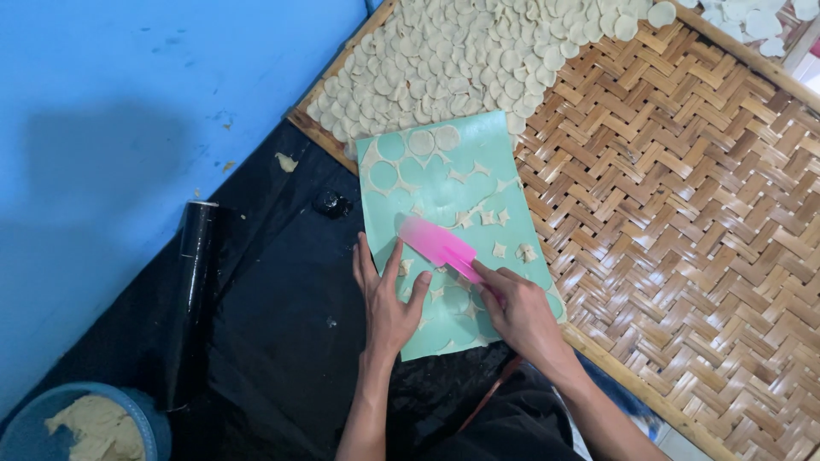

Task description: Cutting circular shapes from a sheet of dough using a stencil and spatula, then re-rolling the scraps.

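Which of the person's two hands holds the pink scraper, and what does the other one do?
The right hand grips the pink scraper by its end. The left hand holds nothing: it lies flat, fingers spread, on the green sheet.

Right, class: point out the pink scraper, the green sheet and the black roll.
pink scraper (pixel 431 241), head view, middle of its blade.
green sheet (pixel 465 162), head view, bare upper part.
black roll (pixel 194 282), head view, mid-length.

Hidden and cut-off parts

The right hand (pixel 523 314) covers the pink scraper's (pixel 437 245) handle; the left hand (pixel 389 303) hides mat (pixel 465 175) beneath it; the bucket (pixel 85 427), far left of both, is cropped.
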